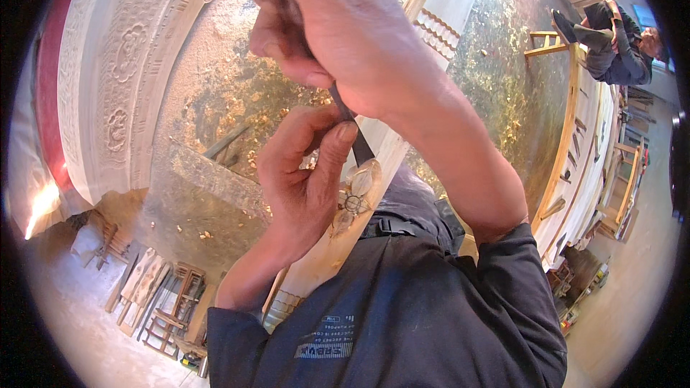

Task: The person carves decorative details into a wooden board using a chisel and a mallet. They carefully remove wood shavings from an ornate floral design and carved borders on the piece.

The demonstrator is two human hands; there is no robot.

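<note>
A flat dark chisel [362,148] stands tilted, its wide end against a carved pale wooden board [392,145]. My right hand [338,43] is closed around the chisel's upper part, and the handle is hidden in the fist. Lower down, my left hand [302,165] pinches the blade between thumb and fingers, close to the wood. A carved floral motif [353,203] with a round centre lies just below the chisel's edge. The board slants from my lap up to the far right, with a wavy carved band [437,34] farther along it.
A wide carved panel [115,86] leans at the left. Wood shavings [251,111] and sticks [228,142] litter the floor. On the right, a long bench [568,172] carries several hand tools. Another person [618,39] sits at the far right. Wooden pieces [165,302] stand at lower left.
</note>
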